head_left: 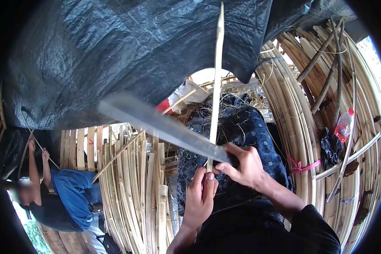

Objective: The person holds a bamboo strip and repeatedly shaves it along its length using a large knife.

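Observation:
My left hand [199, 195] is closed around the lower end of a long, pale bamboo strip [216, 84], which points up and away from me to a narrow tip. In my right hand [246, 166] is the grip of a large knife [156, 126], a machete by its size. Its wide blade slants up to the left and crosses the strip just above my left fingers; the far end is blurred. The grip is mostly hidden by my fingers. Beneath both hands lies a dark blue patterned cloth [249, 131] over my lap, with pale shavings [242, 91] beyond it.
Split bamboo slats [131, 182] stand at left; a bamboo bundle [290, 110] with a pink tie [305, 166] is at right. A plastic bottle [345, 125] hangs beyond it. A dark tarp [114, 51] droops overhead. At far left, another person [72, 192] holds a thin stick.

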`<state>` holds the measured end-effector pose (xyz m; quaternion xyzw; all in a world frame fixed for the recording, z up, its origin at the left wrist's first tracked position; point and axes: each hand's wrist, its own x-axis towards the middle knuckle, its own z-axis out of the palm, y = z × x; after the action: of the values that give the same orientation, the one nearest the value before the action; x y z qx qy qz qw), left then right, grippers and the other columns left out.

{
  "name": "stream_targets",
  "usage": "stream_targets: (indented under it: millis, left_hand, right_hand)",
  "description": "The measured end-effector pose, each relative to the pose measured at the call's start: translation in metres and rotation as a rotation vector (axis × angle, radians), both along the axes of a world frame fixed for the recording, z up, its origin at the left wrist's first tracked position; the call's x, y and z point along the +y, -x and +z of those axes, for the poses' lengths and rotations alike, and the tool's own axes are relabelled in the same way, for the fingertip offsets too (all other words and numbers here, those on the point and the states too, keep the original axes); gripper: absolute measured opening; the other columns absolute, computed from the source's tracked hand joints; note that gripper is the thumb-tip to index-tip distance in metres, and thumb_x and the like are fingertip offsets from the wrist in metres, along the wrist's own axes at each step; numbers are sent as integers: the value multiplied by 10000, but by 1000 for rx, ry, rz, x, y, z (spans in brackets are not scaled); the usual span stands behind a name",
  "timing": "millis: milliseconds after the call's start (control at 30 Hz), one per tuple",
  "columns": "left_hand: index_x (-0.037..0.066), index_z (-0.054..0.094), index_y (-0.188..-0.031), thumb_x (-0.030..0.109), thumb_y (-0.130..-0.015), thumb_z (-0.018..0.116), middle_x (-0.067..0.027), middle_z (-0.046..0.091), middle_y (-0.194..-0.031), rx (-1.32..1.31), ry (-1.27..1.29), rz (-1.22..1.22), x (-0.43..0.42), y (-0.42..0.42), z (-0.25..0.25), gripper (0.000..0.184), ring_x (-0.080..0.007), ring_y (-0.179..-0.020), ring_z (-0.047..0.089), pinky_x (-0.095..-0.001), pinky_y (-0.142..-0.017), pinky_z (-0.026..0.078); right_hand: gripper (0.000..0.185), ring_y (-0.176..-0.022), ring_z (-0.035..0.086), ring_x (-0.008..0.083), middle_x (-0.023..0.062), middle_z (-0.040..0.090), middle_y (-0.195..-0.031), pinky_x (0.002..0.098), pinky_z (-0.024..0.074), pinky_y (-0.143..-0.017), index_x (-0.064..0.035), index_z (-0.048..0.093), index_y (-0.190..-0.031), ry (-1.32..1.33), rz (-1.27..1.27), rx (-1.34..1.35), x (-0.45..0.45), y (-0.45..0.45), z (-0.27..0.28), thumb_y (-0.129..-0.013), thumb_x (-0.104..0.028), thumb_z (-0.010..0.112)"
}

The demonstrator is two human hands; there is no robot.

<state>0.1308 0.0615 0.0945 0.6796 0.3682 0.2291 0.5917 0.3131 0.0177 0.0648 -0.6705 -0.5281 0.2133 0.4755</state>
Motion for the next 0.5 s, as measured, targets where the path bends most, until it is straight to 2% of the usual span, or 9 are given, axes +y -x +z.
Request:
stream_targets:
  millis: [33,67,133,267,300,433,500]
  left_hand:
    - [-3,561,-1134,147,-1126,441,-49,569,-747,52,-39,-2,-1,2,1,193,-56,-525,473,-231,-452,320]
    - [-3,561,-1134,147,-1126,441,-49,569,-747,52,-37,-3,-3,3,3,193,-56,-525,473,-231,-452,320]
    - [-19,567,-1167,121,-1112,470,-82,610,-811,-17,137,76,-6,3,4,179,-77,-546,542,-223,-465,373]
    - [-23,582,-1103,104,-1103,454,-55,661,-730,-175,160,108,-10,9,-19,180,-65,-510,499,-244,-480,354]
    - [-25,574,-1086,82,-1099,440,-62,646,-683,-201,163,124,-11,7,-19,172,-67,-496,473,-256,-468,328]
    - [-22,568,-1056,66,-1094,442,-77,642,-671,-149,206,52,-3,13,-10,159,-82,-496,486,-266,-479,351]
    - [-10,549,-1108,178,-1144,396,-34,509,-584,-69,7,-11,-2,14,-15,246,-97,-465,470,-268,-465,350]
  right_hand:
    - [569,-498,665,245,88,664,-621,356,519,-494,-44,726,-918,-67,-29,-228,-2,0,-5,-894,-612,746]
    - [569,-498,665,245,88,664,-621,356,519,-494,-44,726,-918,-64,-29,-228,-4,-1,-1,-894,-612,746]
    - [601,-538,699,272,70,678,-637,375,528,-474,-58,704,-863,27,63,-400,-8,-2,11,-866,-657,743]
    - [617,-527,692,252,56,686,-681,364,515,-456,-61,678,-828,-6,146,-416,-8,-1,5,-872,-675,723]
    - [625,-524,690,237,53,682,-683,355,509,-451,-55,669,-823,-20,146,-441,-8,-1,6,-876,-676,718]
    - [633,-525,689,217,44,659,-659,341,505,-450,-55,668,-827,-41,131,-486,-6,-1,11,-871,-685,715]
    - [646,-515,677,205,33,614,-622,331,499,-449,-63,663,-807,-108,114,-547,-4,-1,11,-860,-705,709]
